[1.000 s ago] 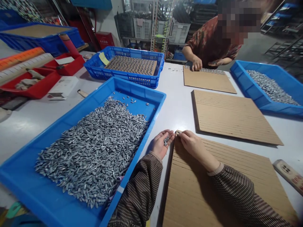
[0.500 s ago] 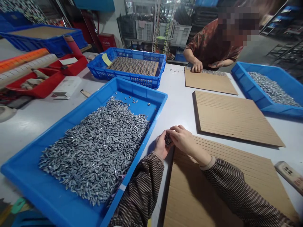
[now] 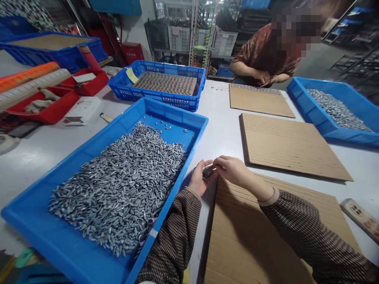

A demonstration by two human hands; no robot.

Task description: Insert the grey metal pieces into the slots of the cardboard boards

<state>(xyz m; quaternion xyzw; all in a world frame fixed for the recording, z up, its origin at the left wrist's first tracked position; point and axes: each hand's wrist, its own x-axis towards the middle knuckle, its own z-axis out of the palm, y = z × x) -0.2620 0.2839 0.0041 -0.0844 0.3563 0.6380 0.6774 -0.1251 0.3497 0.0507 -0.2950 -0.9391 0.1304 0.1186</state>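
Observation:
My left hand [image 3: 197, 180] is cupped around a small heap of grey spindle-shaped pieces [image 3: 207, 172]. Right beside it, my right hand [image 3: 232, 169] has its fingertips pinched together near the left fingers and the far left corner of a slit cardboard sheet [image 3: 242, 228]. What those fingertips hold, if anything, is hidden. To the left of both hands stands a blue tray [image 3: 35, 236] with a large spread of the same grey pieces [image 3: 121, 185].
More slit cardboard [image 3: 296, 146] lies beyond my right hand, and a phone [image 3: 359, 217] at the right. Across the table a co-worker [image 3: 263, 59] handles a partly filled board [image 3: 260, 100]. A blue basket [image 3: 154, 96] and a second blue tray [image 3: 340, 132] stand farther back.
My left hand has opened a little from around the pieces, showing more of them. The right hand has shifted slightly, its fingers now bunched. The co-worker's hand has drawn back from the board.

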